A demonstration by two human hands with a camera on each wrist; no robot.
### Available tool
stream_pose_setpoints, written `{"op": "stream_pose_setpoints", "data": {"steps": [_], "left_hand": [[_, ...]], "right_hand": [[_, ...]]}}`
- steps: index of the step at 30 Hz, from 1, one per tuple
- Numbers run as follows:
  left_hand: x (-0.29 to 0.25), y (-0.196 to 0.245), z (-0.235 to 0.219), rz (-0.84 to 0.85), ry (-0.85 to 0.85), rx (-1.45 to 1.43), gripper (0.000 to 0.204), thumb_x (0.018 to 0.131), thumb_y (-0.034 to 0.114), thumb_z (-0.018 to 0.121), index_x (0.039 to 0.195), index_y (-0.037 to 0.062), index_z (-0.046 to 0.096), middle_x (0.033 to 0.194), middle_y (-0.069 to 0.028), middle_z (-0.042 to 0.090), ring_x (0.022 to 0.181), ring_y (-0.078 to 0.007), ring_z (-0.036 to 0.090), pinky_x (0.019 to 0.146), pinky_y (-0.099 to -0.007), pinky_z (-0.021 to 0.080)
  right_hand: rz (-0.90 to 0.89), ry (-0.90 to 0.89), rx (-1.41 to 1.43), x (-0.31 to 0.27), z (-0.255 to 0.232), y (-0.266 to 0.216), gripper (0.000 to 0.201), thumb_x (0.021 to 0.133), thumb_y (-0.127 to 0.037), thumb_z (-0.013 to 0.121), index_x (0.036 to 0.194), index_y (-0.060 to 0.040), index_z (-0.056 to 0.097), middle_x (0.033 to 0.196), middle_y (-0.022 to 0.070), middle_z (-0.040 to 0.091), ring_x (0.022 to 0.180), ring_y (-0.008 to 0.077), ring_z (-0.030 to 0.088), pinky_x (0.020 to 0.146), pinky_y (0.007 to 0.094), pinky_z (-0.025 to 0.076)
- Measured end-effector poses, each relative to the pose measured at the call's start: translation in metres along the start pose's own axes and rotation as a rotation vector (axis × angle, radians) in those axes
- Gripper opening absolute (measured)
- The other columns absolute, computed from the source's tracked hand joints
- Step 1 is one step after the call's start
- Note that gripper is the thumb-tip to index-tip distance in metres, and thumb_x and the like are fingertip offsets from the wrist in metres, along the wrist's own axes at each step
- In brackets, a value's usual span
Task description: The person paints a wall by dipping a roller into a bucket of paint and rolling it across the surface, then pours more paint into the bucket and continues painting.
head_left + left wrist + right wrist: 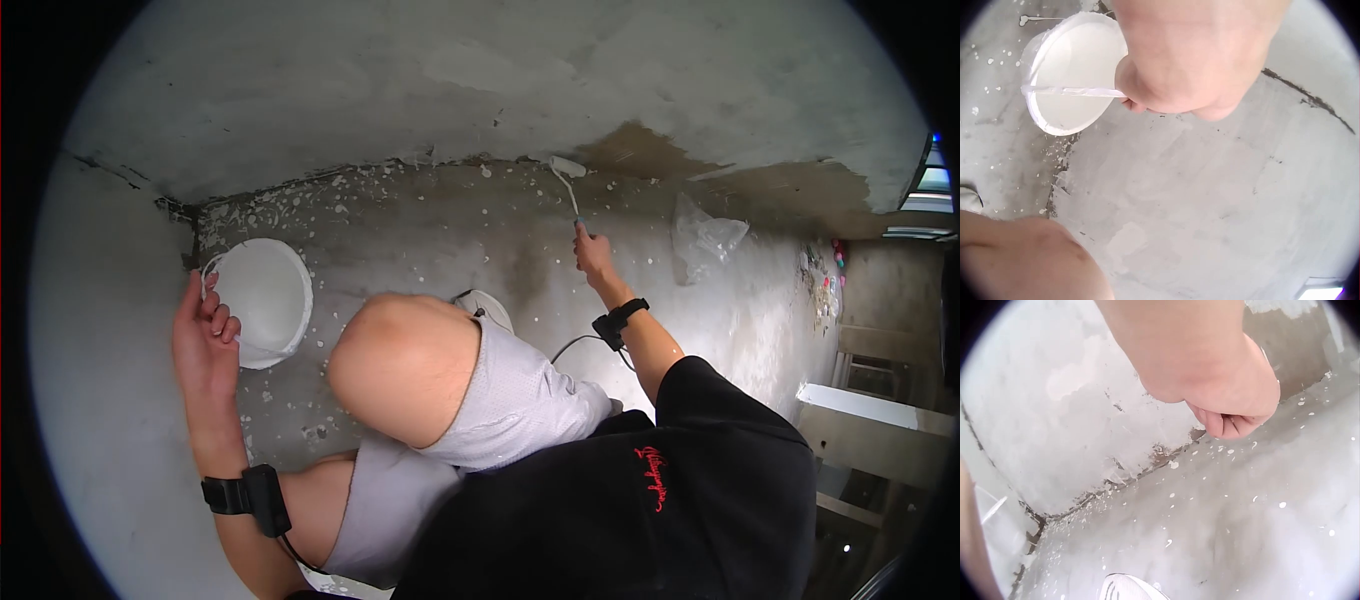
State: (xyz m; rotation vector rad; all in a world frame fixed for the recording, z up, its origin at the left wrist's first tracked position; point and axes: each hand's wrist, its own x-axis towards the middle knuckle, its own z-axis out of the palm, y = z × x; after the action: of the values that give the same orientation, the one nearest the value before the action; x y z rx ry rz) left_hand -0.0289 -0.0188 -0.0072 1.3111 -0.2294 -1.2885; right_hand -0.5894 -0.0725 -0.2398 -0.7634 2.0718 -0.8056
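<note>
A white bucket (262, 300) stands on the floor at the left in the head view, with white liquid inside. My left hand (207, 335) holds its handle at the rim; in the left wrist view the handle (1075, 92) runs across the bucket (1038, 59) to my left hand (1179, 81). My right hand (596, 258) grips a small paint roller whose white roller head (568, 166) lies at the foot of the wall, beside a brown bare patch (645, 150). In the right wrist view my curled right hand (1229, 394) hides the roller.
White spots dot the grey floor (400, 240). A clear plastic bag (707, 238) lies right of the roller. My bent knee (405, 365) and a white shoe (487, 308) are between my hands. Small colourful items (828, 290) lie farther right.
</note>
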Motion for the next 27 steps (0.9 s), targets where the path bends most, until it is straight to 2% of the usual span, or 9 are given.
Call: {"op": "stream_pose_setpoints", "data": {"steps": [5,7,9,13,15,20,23,27], "left_hand": [[0.001,-0.002,0.001,0.001,-0.001,0.017,0.029,0.096,0.027,0.062,0.107,0.001,0.055,0.067,0.0064,0.036,0.053,-0.0041,0.029,0.046,-0.0216,0.025],[0.003,-0.002,0.001,-0.012,0.033,-0.001,0.027,0.098,0.023,0.058,0.111,-0.0002,0.053,0.066,0.0058,0.038,0.052,-0.0036,0.031,0.045,-0.0208,0.025],[0.005,-0.005,-0.001,-0.017,0.026,0.008,0.028,0.096,0.025,0.061,0.109,0.0004,0.054,0.066,0.0061,0.037,0.053,-0.0037,0.03,0.046,-0.0211,0.025],[-0.001,-0.001,0.002,-0.001,0.012,0.004,0.03,0.095,0.028,0.063,0.105,0.0012,0.055,0.067,0.0066,0.036,0.054,-0.0037,0.029,0.046,-0.0214,0.024],[0.002,-0.002,-0.001,-0.01,0.011,-0.001,0.03,0.095,0.028,0.063,0.105,0.0012,0.055,0.066,0.0067,0.035,0.053,-0.0037,0.029,0.046,-0.0215,0.024],[0.005,-0.002,-0.002,-0.033,0.0,-0.015,0.029,0.095,0.027,0.063,0.105,0.0012,0.055,0.066,0.0067,0.035,0.053,-0.0037,0.029,0.046,-0.0216,0.024],[0.004,-0.003,-0.001,-0.038,0.001,-0.008,0.029,0.096,0.027,0.063,0.105,0.0012,0.055,0.066,0.0066,0.035,0.053,-0.0037,0.029,0.046,-0.0216,0.024],[0.005,-0.002,0.0,-0.058,0.003,-0.001,0.028,0.096,0.027,0.062,0.106,0.0014,0.055,0.066,0.0066,0.035,0.053,-0.0038,0.029,0.046,-0.0216,0.024]], "right_hand": [[-0.062,0.052,-0.068,0.027,-0.006,0.016,0.051,0.092,-0.048,0.06,0.077,0.0008,0.061,0.06,0.0035,0.052,0.047,0.0139,0.048,0.042,0.0298,0.038],[-0.077,0.064,-0.103,0.042,-0.012,0.03,0.051,0.091,-0.048,0.06,0.076,0.0006,0.061,0.059,0.0034,0.052,0.047,0.0138,0.049,0.041,0.0297,0.038],[-0.21,0.147,-0.23,0.073,-0.018,0.06,0.052,0.091,-0.049,0.061,0.075,0.0004,0.061,0.059,0.0024,0.052,0.046,0.0124,0.048,0.041,0.0288,0.037],[-0.255,0.171,-0.176,0.047,-0.041,0.045,0.053,0.09,-0.051,0.062,0.074,-0.0006,0.062,0.059,0.0006,0.052,0.044,0.0108,0.046,0.04,0.0273,0.035],[-0.376,0.191,-0.031,0.025,-0.058,0.03,0.052,0.091,-0.052,0.061,0.075,-0.0028,0.061,0.058,-0.002,0.049,0.043,0.0081,0.042,0.039,0.0253,0.031],[-0.333,0.143,0.096,0.0,-0.092,0.002,0.046,0.095,-0.049,0.058,0.078,-0.0064,0.057,0.056,-0.0058,0.042,0.043,0.0037,0.036,0.039,0.0218,0.028],[-0.468,0.172,0.195,-0.011,-0.104,-0.021,0.041,0.098,-0.044,0.055,0.078,-0.0079,0.055,0.057,-0.0063,0.04,0.042,0.0032,0.033,0.039,0.0214,0.028],[-0.433,0.112,0.26,-0.015,-0.104,-0.033,0.041,0.099,-0.044,0.053,0.078,-0.0089,0.053,0.057,-0.0064,0.039,0.042,0.0035,0.033,0.039,0.0216,0.027]]}}
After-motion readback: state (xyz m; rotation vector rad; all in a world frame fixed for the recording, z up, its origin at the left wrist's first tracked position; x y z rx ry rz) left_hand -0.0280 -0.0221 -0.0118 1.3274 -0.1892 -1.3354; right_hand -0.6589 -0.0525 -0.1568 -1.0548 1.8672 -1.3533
